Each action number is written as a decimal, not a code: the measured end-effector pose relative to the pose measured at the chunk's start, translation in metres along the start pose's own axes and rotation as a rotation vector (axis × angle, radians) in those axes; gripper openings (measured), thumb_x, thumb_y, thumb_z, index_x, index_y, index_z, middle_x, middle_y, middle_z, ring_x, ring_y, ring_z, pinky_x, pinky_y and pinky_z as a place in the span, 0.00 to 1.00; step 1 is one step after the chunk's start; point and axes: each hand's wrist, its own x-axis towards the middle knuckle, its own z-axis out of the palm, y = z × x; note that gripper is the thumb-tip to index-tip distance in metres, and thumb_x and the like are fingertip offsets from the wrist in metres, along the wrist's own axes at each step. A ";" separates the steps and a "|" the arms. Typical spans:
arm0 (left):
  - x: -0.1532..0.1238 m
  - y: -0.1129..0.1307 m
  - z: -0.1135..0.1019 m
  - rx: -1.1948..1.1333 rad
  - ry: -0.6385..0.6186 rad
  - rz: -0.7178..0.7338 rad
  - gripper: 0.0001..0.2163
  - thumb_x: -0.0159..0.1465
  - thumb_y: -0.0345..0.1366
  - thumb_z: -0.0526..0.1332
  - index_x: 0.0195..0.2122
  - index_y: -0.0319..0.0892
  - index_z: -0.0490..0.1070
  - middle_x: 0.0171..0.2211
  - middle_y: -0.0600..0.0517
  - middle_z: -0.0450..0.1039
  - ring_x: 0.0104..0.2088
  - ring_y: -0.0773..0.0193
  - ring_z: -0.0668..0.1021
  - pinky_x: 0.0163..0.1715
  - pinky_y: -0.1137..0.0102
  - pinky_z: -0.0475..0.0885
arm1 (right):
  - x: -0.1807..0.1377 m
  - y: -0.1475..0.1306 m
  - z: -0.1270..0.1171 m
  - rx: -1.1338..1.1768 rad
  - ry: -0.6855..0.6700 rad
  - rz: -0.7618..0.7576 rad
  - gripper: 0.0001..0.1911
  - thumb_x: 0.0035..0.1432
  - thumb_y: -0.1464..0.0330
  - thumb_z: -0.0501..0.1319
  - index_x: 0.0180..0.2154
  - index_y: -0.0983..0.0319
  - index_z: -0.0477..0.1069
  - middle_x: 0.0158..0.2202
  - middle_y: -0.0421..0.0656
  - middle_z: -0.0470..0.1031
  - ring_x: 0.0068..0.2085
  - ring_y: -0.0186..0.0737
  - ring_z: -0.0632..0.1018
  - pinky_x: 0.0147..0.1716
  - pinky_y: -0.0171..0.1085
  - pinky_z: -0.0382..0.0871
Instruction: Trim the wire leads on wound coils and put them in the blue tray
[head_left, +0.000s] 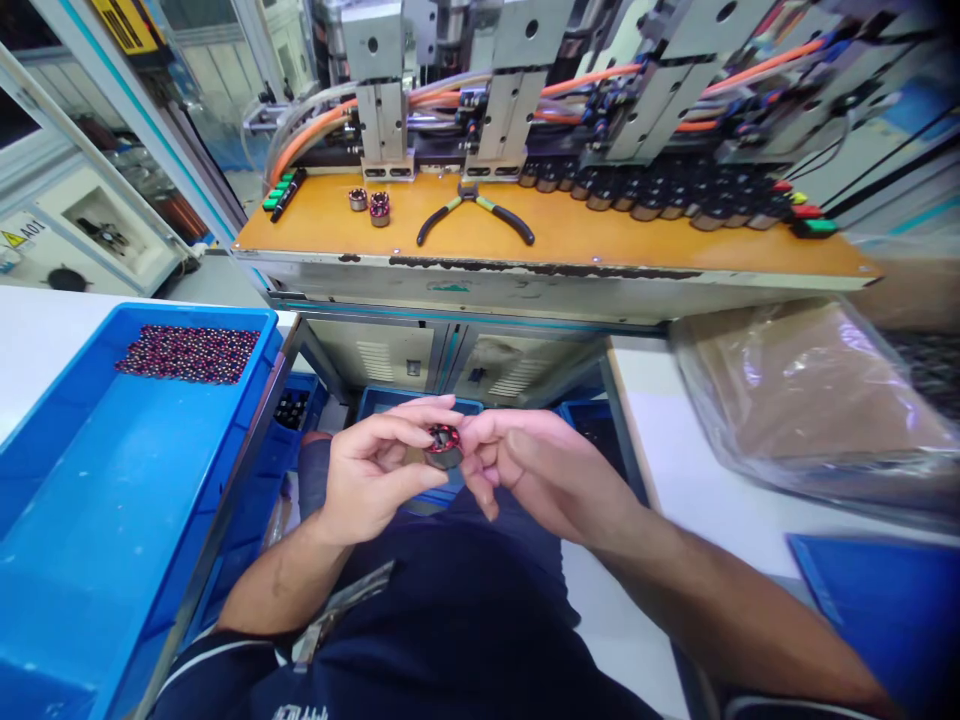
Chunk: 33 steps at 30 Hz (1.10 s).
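Note:
A small round motor stator [444, 450], dark-sided with red and black windings on top, is held in front of my body. My left hand [371, 465] is closed on it, gripping it between thumb and fingers from the left. My right hand [529, 460] is at its right side, with fingers curled and an index fingertip at the stator's edge. Whether anything thin is pinched in those right fingers is hidden. Beyond both hands, two more stators [379, 210] stand on the orange bench top [300, 230], near black-and-green pliers [472, 208].
To my left a blue tray [90, 480] holds a block of many red-black stators [191, 354]. Rows of dark cylindrical parts [660, 192] line the bench's back right under metal machine heads [517, 100]. Plastic-wrapped cardboard [810, 390] lies on the right white table [690, 500]. Markers [285, 193] sit at left.

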 end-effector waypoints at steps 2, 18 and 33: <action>0.000 0.001 0.000 0.014 -0.008 -0.004 0.15 0.55 0.27 0.73 0.41 0.49 0.78 0.45 0.51 0.83 0.54 0.58 0.79 0.58 0.56 0.72 | 0.002 0.003 -0.001 -0.011 -0.018 0.020 0.19 0.55 0.55 0.69 0.33 0.67 0.75 0.25 0.41 0.72 0.24 0.31 0.73 0.22 0.31 0.70; -0.014 -0.011 0.001 0.647 0.329 0.076 0.09 0.59 0.32 0.70 0.41 0.44 0.80 0.37 0.50 0.82 0.37 0.63 0.82 0.40 0.69 0.77 | 0.003 0.013 -0.019 -1.592 0.536 -1.308 0.13 0.53 0.76 0.69 0.42 0.62 0.74 0.33 0.44 0.78 0.33 0.37 0.80 0.33 0.34 0.77; -0.002 0.016 0.004 0.594 -0.038 0.015 0.17 0.55 0.28 0.72 0.47 0.45 0.79 0.43 0.46 0.82 0.43 0.58 0.82 0.46 0.65 0.78 | -0.012 -0.007 -0.002 -1.090 0.142 -0.907 0.08 0.57 0.77 0.64 0.38 0.61 0.76 0.31 0.44 0.75 0.31 0.35 0.77 0.29 0.34 0.74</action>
